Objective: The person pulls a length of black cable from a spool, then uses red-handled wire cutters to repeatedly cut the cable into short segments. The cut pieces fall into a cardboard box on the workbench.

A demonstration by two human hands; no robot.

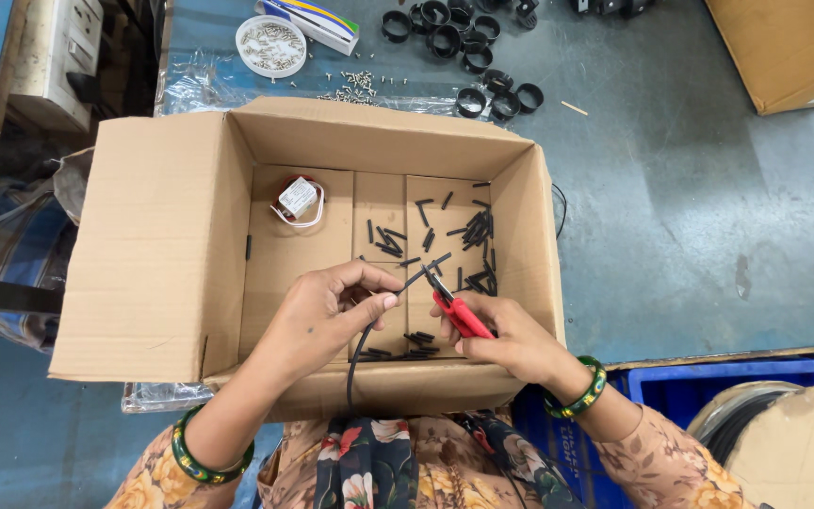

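My left hand pinches a thin black flexible tube between thumb and fingertips above the near half of the open brown cardboard box; the tube runs from my fingers down over the box's near wall toward my lap, and its free end points to the right. My right hand is closed around small red-handled cutters, whose dark blades meet the tube's free end just right of my left fingertips. On the box floor, many short black tube pieces lie scattered, thickest toward the right wall and along the near wall below my hands. Toward the far left corner of the floor rests a small white block wound with red and white wire. Beyond the box's far wall, on the grey-blue work surface, stand a round white tray of small pale screws, loose screws on clear plastic sheet, and a cluster of black plastic rings. A blue plastic crate sits at the near right edge.
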